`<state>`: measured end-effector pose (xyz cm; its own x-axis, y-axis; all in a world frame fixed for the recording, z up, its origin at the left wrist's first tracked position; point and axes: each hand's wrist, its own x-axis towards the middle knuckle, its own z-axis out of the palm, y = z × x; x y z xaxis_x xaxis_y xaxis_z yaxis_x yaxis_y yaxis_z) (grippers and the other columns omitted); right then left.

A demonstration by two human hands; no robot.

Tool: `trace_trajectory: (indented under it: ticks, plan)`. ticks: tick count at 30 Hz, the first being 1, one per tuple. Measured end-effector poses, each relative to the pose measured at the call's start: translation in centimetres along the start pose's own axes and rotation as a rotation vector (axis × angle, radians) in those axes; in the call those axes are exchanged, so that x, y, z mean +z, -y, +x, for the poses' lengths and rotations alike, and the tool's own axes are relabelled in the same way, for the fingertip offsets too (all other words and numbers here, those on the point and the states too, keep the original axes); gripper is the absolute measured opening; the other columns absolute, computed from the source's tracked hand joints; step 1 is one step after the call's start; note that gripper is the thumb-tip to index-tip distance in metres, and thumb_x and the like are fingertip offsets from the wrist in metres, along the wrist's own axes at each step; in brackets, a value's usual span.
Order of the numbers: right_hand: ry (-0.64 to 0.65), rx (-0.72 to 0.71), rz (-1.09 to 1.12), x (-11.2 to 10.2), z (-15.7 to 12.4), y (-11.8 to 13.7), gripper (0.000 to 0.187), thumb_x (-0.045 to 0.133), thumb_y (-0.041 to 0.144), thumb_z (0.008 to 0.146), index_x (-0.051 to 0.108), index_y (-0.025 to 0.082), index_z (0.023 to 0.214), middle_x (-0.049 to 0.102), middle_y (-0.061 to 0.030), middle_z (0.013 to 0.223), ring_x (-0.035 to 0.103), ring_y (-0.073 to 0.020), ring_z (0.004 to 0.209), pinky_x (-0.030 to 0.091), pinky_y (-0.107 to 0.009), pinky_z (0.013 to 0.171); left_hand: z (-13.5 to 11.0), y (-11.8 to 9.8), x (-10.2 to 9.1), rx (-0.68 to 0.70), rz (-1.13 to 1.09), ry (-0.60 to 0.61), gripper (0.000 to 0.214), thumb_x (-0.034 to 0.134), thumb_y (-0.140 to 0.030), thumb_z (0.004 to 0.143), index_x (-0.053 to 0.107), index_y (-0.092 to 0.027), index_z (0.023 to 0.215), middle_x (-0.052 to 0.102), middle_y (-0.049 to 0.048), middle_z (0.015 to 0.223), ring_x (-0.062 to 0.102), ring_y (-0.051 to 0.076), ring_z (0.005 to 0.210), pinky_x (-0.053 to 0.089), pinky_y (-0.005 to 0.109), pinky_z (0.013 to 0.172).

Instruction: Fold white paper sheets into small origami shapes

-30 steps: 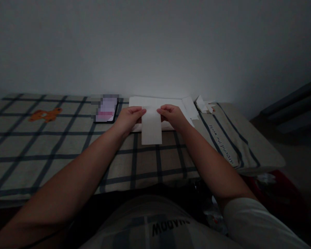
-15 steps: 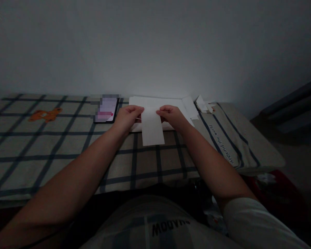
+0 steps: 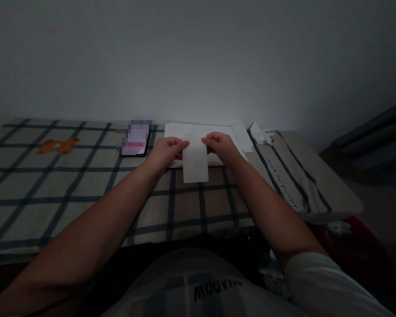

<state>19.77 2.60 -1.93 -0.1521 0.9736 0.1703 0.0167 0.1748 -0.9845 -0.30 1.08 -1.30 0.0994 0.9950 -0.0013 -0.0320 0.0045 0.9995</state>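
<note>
A narrow white paper strip (image 3: pixel 195 164) hangs down in front of me, pinched at its top edge from both sides. My left hand (image 3: pixel 166 152) grips its upper left corner and my right hand (image 3: pixel 220 147) grips its upper right corner, fingers closed. Behind the hands lies a stack of white paper sheets (image 3: pixel 201 130) on a checked cloth (image 3: pixel 86 189) that covers the table.
A phone (image 3: pixel 134 140) with a lit screen lies left of the sheets. Small paper scraps (image 3: pixel 259 133) lie at the back right. An orange bear print (image 3: pixel 57 145) marks the cloth at the left. The wall rises right behind the table. Dark floor clutter sits at the lower right.
The paper strip has shifted slightly to the right and straightened between my hands. Both hands stay pinched on its top corners.
</note>
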Motion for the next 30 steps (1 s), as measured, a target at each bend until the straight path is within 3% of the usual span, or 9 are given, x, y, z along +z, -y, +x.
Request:
trace_trajectory:
  ticks: [10, 18, 21, 25, 30]
  plan:
    - [0.002, 0.032, 0.04, -0.04, 0.33, -0.57, 0.025, 0.076, 0.038, 0.074, 0.064, 0.017, 0.081, 0.062, 0.002, 0.066, 0.059, -0.011, 0.059, 0.051, -0.027, 0.059, 0.12, 0.02, -0.08, 0.01, 0.022, -0.029, 0.022, 0.081, -0.032, 0.069, 0.065, -0.016, 0.066, 0.064, -0.0001, 0.063, 0.057, 0.011, 0.056, 0.05, 0.024, 0.057]
    - [-0.02, 0.06, -0.011, -0.29, 0.51, -0.83, 0.016, 0.069, 0.031, 0.076, 0.06, 0.019, 0.072, 0.059, 0.0024, 0.061, 0.058, -0.0117, 0.057, 0.051, -0.028, 0.059, -0.28, -0.51, 0.06, -0.057, 0.05, -0.02, 0.014, 0.077, -0.027, 0.072, 0.068, -0.016, 0.071, 0.065, -0.0001, 0.066, 0.057, 0.01, 0.057, 0.049, 0.023, 0.057]
    - [-0.019, -0.041, -0.139, -0.33, 0.53, -0.87, 0.012, 0.069, 0.031, 0.077, 0.065, 0.02, 0.081, 0.062, 0.0012, 0.068, 0.057, -0.0129, 0.062, 0.049, -0.028, 0.059, -0.33, -0.53, -0.02, -0.06, 0.1, -0.007, 0.016, 0.079, -0.027, 0.069, 0.069, -0.015, 0.07, 0.066, 0.0012, 0.064, 0.058, 0.011, 0.056, 0.047, 0.023, 0.055]
    - [0.051, -0.257, -0.357, -0.13, 0.24, -0.73, 0.027, 0.073, 0.038, 0.078, 0.073, 0.02, 0.098, 0.07, -0.0037, 0.087, 0.06, -0.0149, 0.076, 0.047, -0.029, 0.066, -0.15, -0.13, -0.29, -0.051, 0.242, 0.077, 0.018, 0.077, -0.032, 0.07, 0.07, -0.015, 0.068, 0.063, 0.0003, 0.058, 0.055, 0.011, 0.052, 0.042, 0.023, 0.049]
    - [0.183, -0.379, -0.513, 0.31, -0.11, -0.79, 0.021, 0.068, 0.038, 0.085, 0.074, 0.018, 0.09, 0.072, -0.005, 0.088, 0.06, -0.0149, 0.076, 0.044, -0.029, 0.067, -0.21, 0.27, -0.42, 0.016, 0.383, 0.183, 0.023, 0.075, -0.037, 0.071, 0.071, -0.014, 0.067, 0.058, -0.001, 0.053, 0.048, 0.009, 0.048, 0.035, 0.022, 0.047]
